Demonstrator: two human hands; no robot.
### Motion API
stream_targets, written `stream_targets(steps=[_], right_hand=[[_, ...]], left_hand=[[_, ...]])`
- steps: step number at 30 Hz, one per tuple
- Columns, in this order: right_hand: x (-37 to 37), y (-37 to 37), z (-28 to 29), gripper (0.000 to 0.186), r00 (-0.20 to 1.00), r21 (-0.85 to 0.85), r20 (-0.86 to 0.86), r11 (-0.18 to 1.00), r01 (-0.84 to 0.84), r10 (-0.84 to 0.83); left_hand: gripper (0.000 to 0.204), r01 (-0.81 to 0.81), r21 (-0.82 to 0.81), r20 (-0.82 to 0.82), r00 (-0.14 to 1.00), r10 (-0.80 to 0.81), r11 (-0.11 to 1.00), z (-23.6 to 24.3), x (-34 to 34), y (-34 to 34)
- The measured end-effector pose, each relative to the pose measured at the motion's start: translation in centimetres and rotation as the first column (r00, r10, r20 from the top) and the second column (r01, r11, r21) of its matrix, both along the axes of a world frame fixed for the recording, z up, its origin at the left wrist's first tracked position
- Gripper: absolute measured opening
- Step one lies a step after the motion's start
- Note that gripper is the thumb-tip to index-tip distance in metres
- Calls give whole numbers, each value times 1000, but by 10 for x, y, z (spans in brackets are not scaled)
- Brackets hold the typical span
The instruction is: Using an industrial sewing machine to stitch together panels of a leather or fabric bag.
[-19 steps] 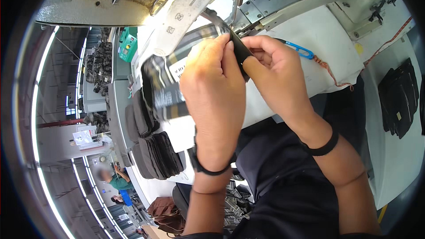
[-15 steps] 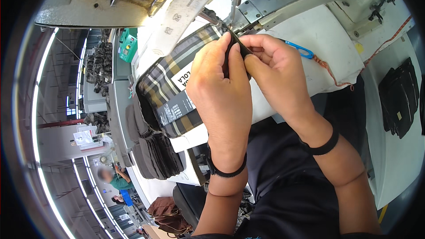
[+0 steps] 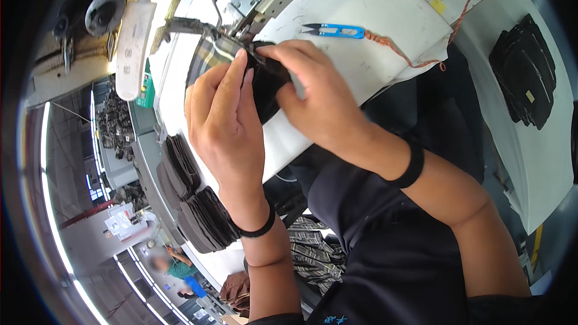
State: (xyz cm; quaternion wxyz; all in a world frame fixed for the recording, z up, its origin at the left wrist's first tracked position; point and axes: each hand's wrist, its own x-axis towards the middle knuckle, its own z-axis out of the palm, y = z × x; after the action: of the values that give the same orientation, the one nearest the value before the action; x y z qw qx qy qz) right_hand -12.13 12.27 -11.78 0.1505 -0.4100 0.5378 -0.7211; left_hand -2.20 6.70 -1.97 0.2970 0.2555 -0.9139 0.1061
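Note:
My left hand (image 3: 226,123) lies over a plaid fabric piece (image 3: 208,54), its forefinger and thumb closed on the edge of a dark fabric piece (image 3: 266,84). On the other side of that dark piece, my right hand (image 3: 322,87) grips it between thumb and fingers. Both hands are just in front of the sewing machine's presser foot area (image 3: 238,33), where the plaid cloth lies under the metal parts. Much of the plaid piece is hidden beneath my left hand. Thread snips (image 3: 337,30) with blue handles rest on the white work surface beyond my right hand.
Stacked dark fabric pieces (image 3: 205,219) sit left of my left forearm. More dark pieces (image 3: 524,72) lie on a white table at right. An orange cord (image 3: 400,52) runs from the snips. A white-covered lever (image 3: 133,54) hangs at upper left. A person (image 3: 180,268) works farther off.
The view has shifted, and both hands appear farther left and slightly lower. The dark piece is spread wider between my hands. My left hand now covers most of the plaid piece.

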Motion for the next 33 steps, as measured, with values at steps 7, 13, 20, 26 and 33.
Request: stream_targets(steps=[7,13,20,26,33], right_hand=[[-5,2,5,35,983,-58,-140,992,115,-122],[-2,14,16,27,994,25,89,997,-70,68],[-5,25,23,27,990,13,101,995,-101,100],[-3,22,20,28,1000,-45,-12,999,-3,2],[0,22,21,28,1000,-59,16,998,-25,26]], left_hand=[[24,17,101,-112,994,-5,995,-9,2,4],[22,46,151,-152,988,-23,987,-8,7,2],[23,172,731,-394,896,203,660,-5,18,1],[23,331,803,-476,856,200,495,-9,22,-4],[20,303,818,-460,855,241,489,-5,22,-4]])
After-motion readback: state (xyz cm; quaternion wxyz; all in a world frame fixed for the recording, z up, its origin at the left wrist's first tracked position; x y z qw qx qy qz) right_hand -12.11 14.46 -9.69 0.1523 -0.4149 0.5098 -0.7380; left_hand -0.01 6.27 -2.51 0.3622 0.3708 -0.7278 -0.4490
